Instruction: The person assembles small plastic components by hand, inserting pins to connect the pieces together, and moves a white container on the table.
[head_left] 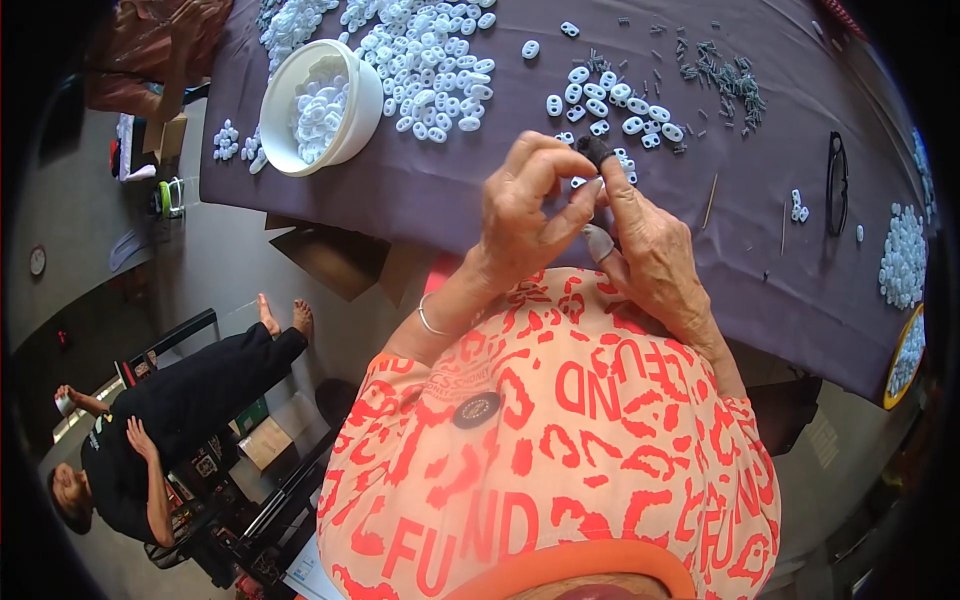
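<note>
My left hand [530, 205] is closed, thumb and index finger pinched close to the right hand's fingertips. My right hand [655, 245] is closed towards it, with a black cover [595, 150] on the index fingertip and a grey cover [598, 242] on the thumb. Whatever lies between the fingers is small and mostly hidden. Just beyond them, white oval pieces with two holes [633, 125] are scattered on the dark tablecloth [760, 285]. Several small dark grey pins [735, 85] lie in a loose heap farther right.
A white tub [370, 105] of white pieces stands at the left, beside a large pile [425, 70]. On the right lie black-framed glasses [837, 185], thin sticks [711, 202] and another white pile [903, 258]. A person in black [190, 410] reclines at the left; another person's arm [172, 70] shows upper left.
</note>
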